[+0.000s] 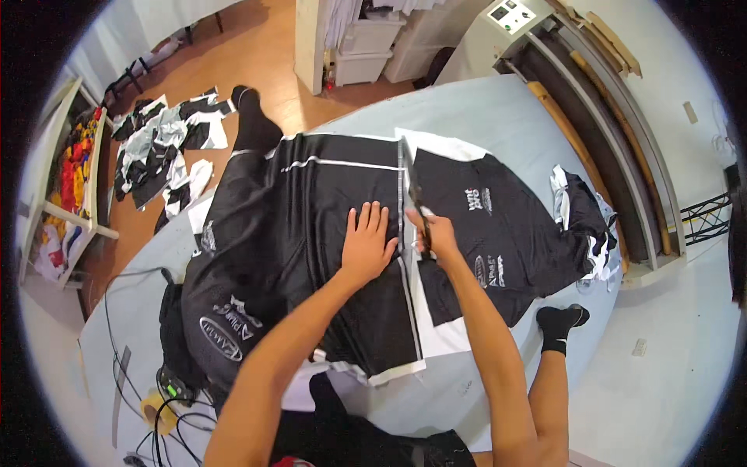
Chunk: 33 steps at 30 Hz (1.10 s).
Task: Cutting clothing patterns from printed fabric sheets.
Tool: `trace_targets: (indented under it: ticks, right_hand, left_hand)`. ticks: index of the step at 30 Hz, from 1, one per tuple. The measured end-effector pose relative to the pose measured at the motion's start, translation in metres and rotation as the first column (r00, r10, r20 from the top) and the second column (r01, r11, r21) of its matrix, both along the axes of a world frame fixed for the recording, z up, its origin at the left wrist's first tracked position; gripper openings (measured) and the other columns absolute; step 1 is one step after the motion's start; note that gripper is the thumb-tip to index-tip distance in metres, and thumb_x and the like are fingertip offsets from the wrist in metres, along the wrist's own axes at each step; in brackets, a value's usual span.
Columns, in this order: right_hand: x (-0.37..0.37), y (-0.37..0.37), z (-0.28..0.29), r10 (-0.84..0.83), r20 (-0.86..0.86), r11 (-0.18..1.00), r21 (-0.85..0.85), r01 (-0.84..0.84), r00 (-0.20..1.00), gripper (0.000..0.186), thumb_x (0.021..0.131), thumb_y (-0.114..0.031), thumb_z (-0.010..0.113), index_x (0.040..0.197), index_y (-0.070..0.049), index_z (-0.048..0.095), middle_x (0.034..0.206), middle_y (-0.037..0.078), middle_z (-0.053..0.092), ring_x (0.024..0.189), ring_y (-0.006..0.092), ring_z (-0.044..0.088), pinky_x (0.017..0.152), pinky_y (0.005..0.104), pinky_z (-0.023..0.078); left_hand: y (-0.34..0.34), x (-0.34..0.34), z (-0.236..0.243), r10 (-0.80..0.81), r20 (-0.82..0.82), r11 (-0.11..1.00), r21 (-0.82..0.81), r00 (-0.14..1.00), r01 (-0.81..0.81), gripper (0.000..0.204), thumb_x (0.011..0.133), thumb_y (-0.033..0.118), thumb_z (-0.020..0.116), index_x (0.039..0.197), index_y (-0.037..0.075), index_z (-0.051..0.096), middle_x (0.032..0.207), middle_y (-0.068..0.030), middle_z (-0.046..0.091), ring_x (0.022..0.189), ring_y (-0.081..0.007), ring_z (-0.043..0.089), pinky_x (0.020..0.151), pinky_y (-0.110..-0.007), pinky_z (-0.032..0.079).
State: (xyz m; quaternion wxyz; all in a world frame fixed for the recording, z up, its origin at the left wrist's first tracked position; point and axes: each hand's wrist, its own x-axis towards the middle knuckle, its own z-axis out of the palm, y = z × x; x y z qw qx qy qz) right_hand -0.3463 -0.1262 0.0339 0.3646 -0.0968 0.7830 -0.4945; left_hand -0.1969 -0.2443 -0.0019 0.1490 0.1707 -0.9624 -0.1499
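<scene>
Black printed fabric (327,202) with white stripes and margins lies across the pale tabletop (513,117). My left hand (369,241) rests flat on it, fingers stretched out, left of a seam strip. My right hand (436,233) grips dark scissors (416,191), blades pointing away from me along the cut between the left panel and another black printed panel (506,210) on white backing. Bunched black-and-white pieces (583,226) lie at the right edge of that panel. My socked feet show at upper left and lower right.
A roller machine (513,27) stands along the back right. Fabric scraps (163,148) lie on the wooden floor at upper left, beside a rack (62,179) of colourful cloth. Cables, a yellow tape roll (159,412) and a metal ruler (120,377) lie at lower left. White bins (366,47) stand behind.
</scene>
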Motion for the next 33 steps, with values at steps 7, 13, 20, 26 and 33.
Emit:
trace_targets:
  ticks: [7,13,20,26,33]
  right_hand:
    - [0.126,0.14,0.001,0.249,-0.486,0.908,0.417,-0.028,0.838,0.048,0.079,-0.035,0.089,0.071,0.001,0.059,0.058,0.01,0.058,0.056,0.0208,0.06,0.054,0.0396,0.043]
    - [0.165,0.18,-0.01,0.239,-0.456,0.87,0.492,0.019,0.857,0.044,0.074,-0.03,0.088,0.076,0.001,0.056,0.071,0.015,0.058,0.068,0.0348,0.059,0.065,0.0435,0.046]
    - [0.206,0.156,0.03,0.707,-0.469,0.589,0.805,-0.072,0.529,0.052,0.071,-0.033,0.088,0.105,-0.002,0.063,0.099,0.017,0.061,0.098,0.0395,0.064,0.077,0.0512,0.051]
    - [0.253,-0.008,0.095,0.698,-0.329,0.647,-0.089,-0.757,0.636,0.144,0.061,-0.028,0.097,0.167,-0.014,-0.001,0.17,0.031,-0.001,0.144,0.0485,0.041,0.116,0.0485,0.04]
    - [0.339,-0.027,0.131,0.998,0.035,0.044,0.075,-0.996,0.047,0.062,0.077,-0.025,0.08,0.132,-0.001,0.062,0.108,0.022,0.072,0.096,0.0366,0.07,0.086,0.0441,0.055]
  left_hand:
    - [-0.048,0.093,0.079,-0.534,0.54,0.838,0.442,0.65,0.321,0.094,0.089,0.073,0.06,0.147,-0.001,0.05,0.115,-0.029,0.07,0.103,-0.0423,0.07,0.086,-0.048,0.055]
    - [-0.055,0.18,0.16,-0.56,0.798,0.772,0.403,0.225,0.491,0.071,0.069,0.069,0.079,0.108,0.01,0.079,0.118,-0.0203,0.07,0.125,-0.0377,0.061,0.097,-0.051,0.051]
    - [-0.05,0.289,0.187,-0.291,0.504,0.91,-0.117,0.813,0.399,0.068,0.064,0.053,0.088,0.121,0.021,0.07,0.132,-0.0094,0.054,0.125,-0.0392,0.051,0.097,-0.055,0.049]
    - [-0.074,0.308,0.186,-0.428,0.164,0.827,0.467,0.889,0.312,0.04,0.067,0.008,0.079,0.105,0.003,0.066,0.099,-0.0181,0.065,0.094,-0.0328,0.065,0.079,-0.042,0.054]
    - [-0.046,0.403,0.197,-0.302,0.025,0.516,0.845,0.953,0.142,0.053,0.072,0.005,0.078,0.122,0.003,0.059,0.117,-0.017,0.06,0.102,-0.0281,0.066,0.084,-0.043,0.054]
